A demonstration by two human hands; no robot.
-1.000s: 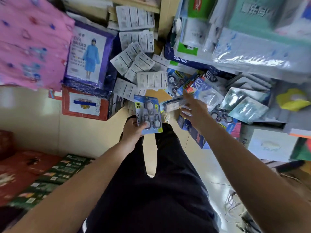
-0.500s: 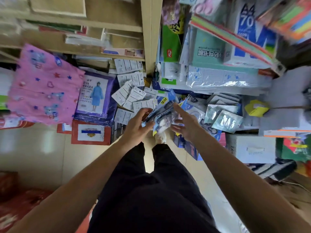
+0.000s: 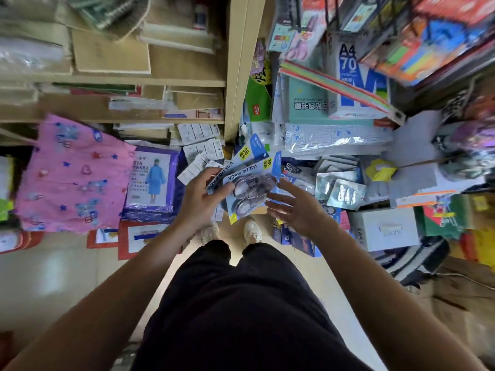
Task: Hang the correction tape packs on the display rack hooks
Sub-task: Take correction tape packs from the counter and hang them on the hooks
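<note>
Far left: a pink printed garment (image 3: 72, 175) lies below the wooden shelves (image 3: 115, 81), with a purple raincoat packet (image 3: 152, 180) just beside its right edge. Next, white card backs (image 3: 203, 145) overlap in a loose heap at the foot of the shelf upright (image 3: 241, 62). Centre: my left hand (image 3: 198, 199) holds the correction tape packs (image 3: 251, 188), a fanned bunch of blue cards marked "VALUE PACK" with yellow corner labels, thumb across the front, fingers curled behind; the bunch is tilted in the air above my shoes (image 3: 251, 228), not on any hook. Just right of it, my right hand (image 3: 297, 207) is spread wide, palm toward the packs, gripping nothing; whether its fingertips touch the card edge I cannot tell. Further right: silvery blister packs (image 3: 340, 188) lie on the heaped stock, a white box (image 3: 385, 228) sits below them, and an A4 paper ream (image 3: 356, 76) stands above.
</note>
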